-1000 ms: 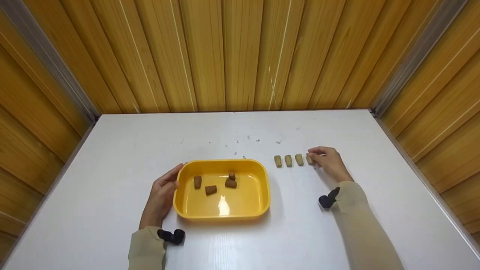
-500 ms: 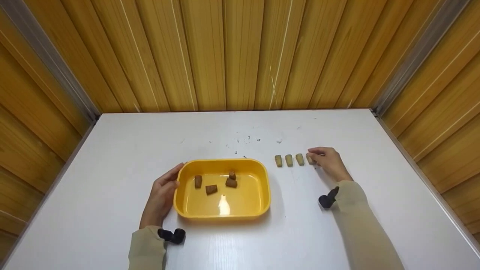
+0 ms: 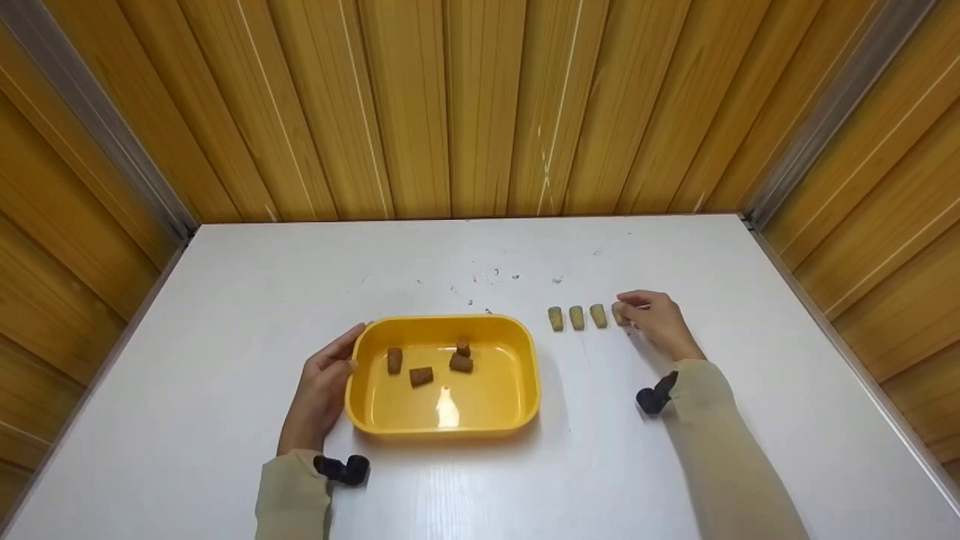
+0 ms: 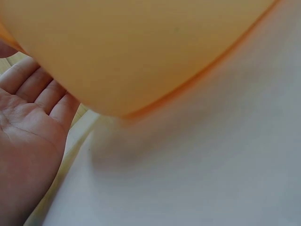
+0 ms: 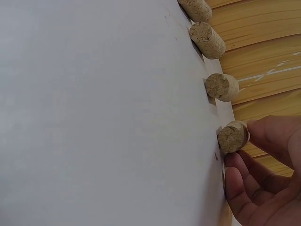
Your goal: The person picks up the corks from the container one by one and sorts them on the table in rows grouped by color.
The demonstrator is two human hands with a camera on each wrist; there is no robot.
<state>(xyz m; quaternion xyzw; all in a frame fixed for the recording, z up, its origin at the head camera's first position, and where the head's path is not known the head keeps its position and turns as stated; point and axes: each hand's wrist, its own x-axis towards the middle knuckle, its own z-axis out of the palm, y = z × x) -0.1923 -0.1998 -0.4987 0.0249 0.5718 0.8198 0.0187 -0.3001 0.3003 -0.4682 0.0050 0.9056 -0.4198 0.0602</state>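
Observation:
In the head view, a yellow plastic tray (image 3: 487,409) stands on the table with several brown tapered stoppers (image 3: 421,376) lying inside. My left hand (image 3: 319,386) holds its left side, thumb at the rim and fingers along the outer wall; the left wrist view shows the palm (image 4: 28,136) beside the tray wall (image 4: 131,56). To the right of the tray is a row of pale tapered corks (image 3: 577,318). At the row's right end, my right hand (image 3: 660,324) pinches a cork (image 5: 233,137) between thumb and fingers. That cork is partly hidden by fingers in the head view.
Dark specks (image 3: 496,276) mark the white table (image 3: 187,360) behind the tray. Wood-patterned panels (image 3: 480,112) rise along the back and both sides. A small black device (image 3: 343,470) is worn on each wrist.

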